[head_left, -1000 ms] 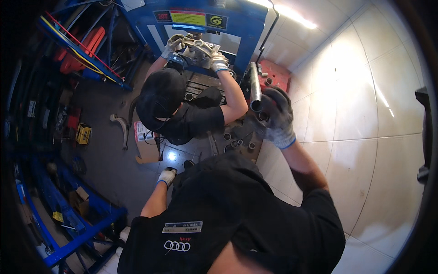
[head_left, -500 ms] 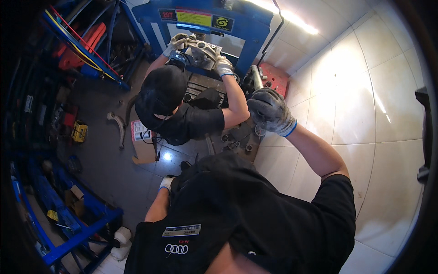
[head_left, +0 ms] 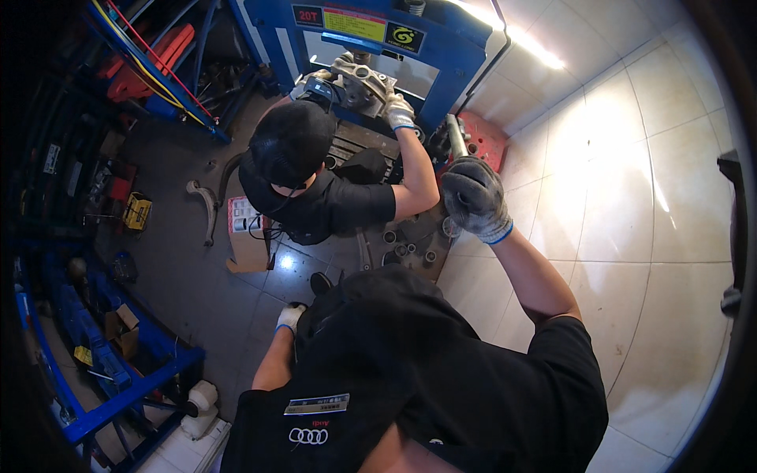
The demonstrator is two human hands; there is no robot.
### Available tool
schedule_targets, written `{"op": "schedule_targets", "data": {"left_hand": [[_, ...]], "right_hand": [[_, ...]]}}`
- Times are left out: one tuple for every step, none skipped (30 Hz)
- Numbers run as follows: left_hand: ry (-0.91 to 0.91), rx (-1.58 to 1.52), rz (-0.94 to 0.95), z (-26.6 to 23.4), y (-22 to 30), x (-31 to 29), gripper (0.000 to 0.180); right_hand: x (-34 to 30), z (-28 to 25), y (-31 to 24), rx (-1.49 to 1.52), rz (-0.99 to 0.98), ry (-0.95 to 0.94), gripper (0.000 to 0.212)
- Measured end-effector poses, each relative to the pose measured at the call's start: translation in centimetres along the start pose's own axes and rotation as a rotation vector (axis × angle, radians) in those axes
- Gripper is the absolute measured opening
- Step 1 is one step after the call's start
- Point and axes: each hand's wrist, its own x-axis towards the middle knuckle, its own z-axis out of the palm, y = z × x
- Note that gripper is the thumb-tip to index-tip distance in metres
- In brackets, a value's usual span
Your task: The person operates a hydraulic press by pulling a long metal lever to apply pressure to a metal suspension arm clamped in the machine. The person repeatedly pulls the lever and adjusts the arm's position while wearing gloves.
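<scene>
My right hand [head_left: 475, 199], in a grey glove with a blue cuff, is closed around the metal lever [head_left: 455, 135] at the right side of a blue hydraulic press [head_left: 441, 47]. My left hand [head_left: 290, 317], in a white glove, hangs low by my black shirt, and its fingers are partly hidden. A co-worker in a black cap [head_left: 290, 142] crouches in front of the press. Both of that person's gloved hands are on a grey metal casting [head_left: 359, 79] resting on the press bed.
Loose round metal pieces [head_left: 406, 251] lie on the base plate below the press. A cardboard box [head_left: 246, 236] and a curved metal arm [head_left: 206, 206] lie on the dark floor at left. Blue shelving [head_left: 118, 394] with parts stands at lower left, and pale tiled floor stretches to the right.
My right hand stays on the lever and has shifted slightly up. The bright spot of light near my left hand is gone. The co-worker keeps holding the casting.
</scene>
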Motion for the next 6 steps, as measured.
{"op": "schedule_targets", "data": {"left_hand": [[0.036,0.024,0.034,-0.1,0.7,-0.6,0.047],[0.062,0.052,0.039,-0.1,1.2,-1.4,0.048],[0.087,0.08,0.045,-0.1,1.5,-2.1,0.048],[0.082,0.073,0.022,-0.1,1.7,-2.6,0.048],[0.078,0.066,-0.001,-0.1,1.9,-2.9,0.047],[0.075,0.06,-0.024,-0.3,2.2,-2.8,0.047]], "right_hand": [[-0.1,0.0,0.0,0.003,0.006,0.003,0.036],[-0.1,-0.1,0.0,0.007,0.011,0.004,0.036],[0.0,-0.1,-0.1,0.007,0.013,0.004,0.036],[0.0,-0.1,-0.1,0.008,0.013,0.004,0.036],[0.2,-0.1,-0.1,0.015,0.016,0.006,0.036],[0.3,-0.1,-0.2,0.011,0.014,0.003,0.036]]}}
